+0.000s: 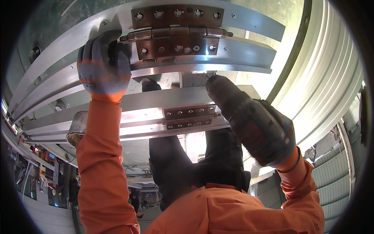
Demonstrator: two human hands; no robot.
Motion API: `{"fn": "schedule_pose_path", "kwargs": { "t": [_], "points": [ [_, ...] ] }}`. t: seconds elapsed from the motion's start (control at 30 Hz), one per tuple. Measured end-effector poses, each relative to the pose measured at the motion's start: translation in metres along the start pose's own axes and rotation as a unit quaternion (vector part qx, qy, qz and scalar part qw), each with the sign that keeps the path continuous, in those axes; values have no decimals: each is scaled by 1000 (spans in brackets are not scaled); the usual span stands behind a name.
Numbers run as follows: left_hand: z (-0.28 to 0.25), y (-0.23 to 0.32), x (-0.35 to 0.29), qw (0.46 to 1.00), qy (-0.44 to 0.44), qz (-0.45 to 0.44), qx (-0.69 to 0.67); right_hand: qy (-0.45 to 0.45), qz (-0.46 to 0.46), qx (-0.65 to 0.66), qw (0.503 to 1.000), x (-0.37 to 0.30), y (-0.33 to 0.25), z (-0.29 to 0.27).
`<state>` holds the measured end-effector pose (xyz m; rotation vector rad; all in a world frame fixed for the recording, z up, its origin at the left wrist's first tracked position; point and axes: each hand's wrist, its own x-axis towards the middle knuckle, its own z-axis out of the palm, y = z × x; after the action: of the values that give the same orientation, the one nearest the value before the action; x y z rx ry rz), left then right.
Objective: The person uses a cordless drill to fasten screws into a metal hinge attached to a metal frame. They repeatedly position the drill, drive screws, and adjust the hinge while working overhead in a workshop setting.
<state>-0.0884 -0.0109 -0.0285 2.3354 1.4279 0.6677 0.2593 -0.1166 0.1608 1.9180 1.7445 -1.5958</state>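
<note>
My left hand (104,65), in a grey and orange glove, rests on a long aluminium bar (58,54), beside the left end of a large metal hinge (178,33). Its fingers are curled closed, and whatever they hold is hidden. The hinge has two drilled leaves and a thick barrel; some lower holes appear to have screws in them. In my gloved right hand (286,132) is a dark power drill (249,117), slightly blurred, its nose pointing up and left below the hinge. Its tip is apart from the hinge.
A second hinge (190,117) lies on a nearer aluminium bar (132,107). A metal can-like container (79,125) stands by my left forearm. Stacked pale long profiles (327,66) curve along the right side. Below the bars are my legs in dark trousers (167,156).
</note>
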Motion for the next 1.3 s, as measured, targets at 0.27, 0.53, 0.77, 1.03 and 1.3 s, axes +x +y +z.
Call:
{"fn": "schedule_pose_path", "kwargs": {
  "t": [0.27, 0.53, 0.77, 1.03, 1.3],
  "points": [
    [4, -3, 1, 999, 31, 11, 3, 118, -131, -146, 973, 34, 11, 17],
    [0, 1, -1, 1000, 28, -6, 8, 64, -49, 18, 997, 51, 4, 14],
    [-3, 3, 0, 1000, 21, -21, 3, -7, -46, -172, 984, 59, -18, -13],
    [1, 3, 0, 998, 51, -38, 15, -20, -119, -256, 959, 77, -49, -36],
    [1, 2, -3, 999, 35, -41, 0, 5, -41, -221, 974, 70, -52, -21]
  ]
}}
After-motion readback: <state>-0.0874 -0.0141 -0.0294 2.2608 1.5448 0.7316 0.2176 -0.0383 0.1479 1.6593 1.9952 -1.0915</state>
